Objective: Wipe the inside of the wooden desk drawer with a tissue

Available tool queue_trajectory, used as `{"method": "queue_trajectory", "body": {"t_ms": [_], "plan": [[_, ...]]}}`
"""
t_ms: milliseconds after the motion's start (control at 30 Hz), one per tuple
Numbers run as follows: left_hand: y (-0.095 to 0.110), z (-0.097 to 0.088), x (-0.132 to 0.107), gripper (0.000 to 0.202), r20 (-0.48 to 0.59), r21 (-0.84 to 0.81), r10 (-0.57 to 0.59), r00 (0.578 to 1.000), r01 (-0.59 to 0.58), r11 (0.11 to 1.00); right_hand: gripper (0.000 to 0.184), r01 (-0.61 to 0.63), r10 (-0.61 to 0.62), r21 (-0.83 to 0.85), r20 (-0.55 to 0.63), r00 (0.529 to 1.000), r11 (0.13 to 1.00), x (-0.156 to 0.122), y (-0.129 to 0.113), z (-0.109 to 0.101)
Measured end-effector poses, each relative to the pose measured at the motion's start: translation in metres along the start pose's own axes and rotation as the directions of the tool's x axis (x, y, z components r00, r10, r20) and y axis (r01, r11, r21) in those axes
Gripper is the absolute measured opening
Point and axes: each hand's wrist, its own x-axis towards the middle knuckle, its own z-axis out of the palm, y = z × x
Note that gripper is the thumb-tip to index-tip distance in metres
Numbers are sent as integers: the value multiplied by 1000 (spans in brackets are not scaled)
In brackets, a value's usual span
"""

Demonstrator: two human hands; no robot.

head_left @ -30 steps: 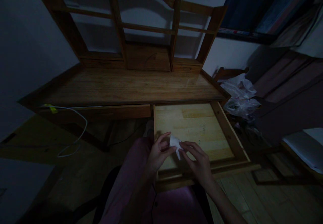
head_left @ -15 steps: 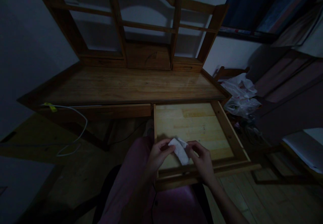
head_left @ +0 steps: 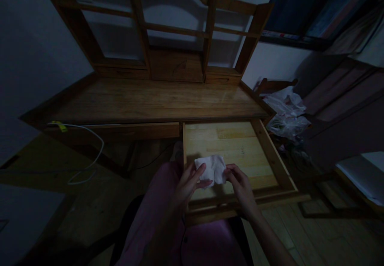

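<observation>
A white tissue [head_left: 216, 166], creased down its middle, is spread between my two hands above the pulled-out drawer. My left hand [head_left: 188, 184] grips its left side, thumb on top and fingers beneath. At the right edge, my right hand [head_left: 239, 182] pinches it between thumb and fingers. Below lies the drawer [head_left: 231, 138], its pale wooden bottom bare where it shows, with small dark marks near the middle. Part of the drawer floor is hidden by the tissue and my hands.
Behind the drawer stands a wooden desk [head_left: 168, 100] with a shelf hutch [head_left: 177, 64]. A white cable [head_left: 100, 146] hangs at the left. Plastic bags [head_left: 286, 106] sit on a chair at the right. The drawer front [head_left: 219, 214] is close above my lap.
The tissue, folded narrow before, has been opened out wider and flatter. My left hand has turned and slid beneath it; my right hand still pinches the right edge.
</observation>
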Motion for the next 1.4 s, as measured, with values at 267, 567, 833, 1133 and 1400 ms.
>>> {"method": "queue_trajectory", "body": {"t_ms": [267, 567, 833, 1133, 1400], "plan": [[-6, -3, 8, 48, -66, 170, -88, 994, 98, 981, 23, -22, 21, 22, 57, 998, 1000, -2, -4, 0], [-3, -1, 6, 48, -52, 82, -5, 999, 9, 997, 28, -85, 79, 100, 65, 995, 991, -5, -11, 5], [-5, -4, 8, 40, -6, 74, 57, 998, -56, 996, 24, -58, 56, 173, 15, 998, 983, -7, -10, 8], [-13, 3, 11, 39, -18, -214, -12, 1000, 8, 977, 34, 231, -213, -208, 104, 971, 950, -21, -15, 19], [-11, 19, 3, 59, 161, -414, -28, 987, 93, 906, 62, 549, -469, -409, 286, 836, 729, -28, -7, 29]]}}
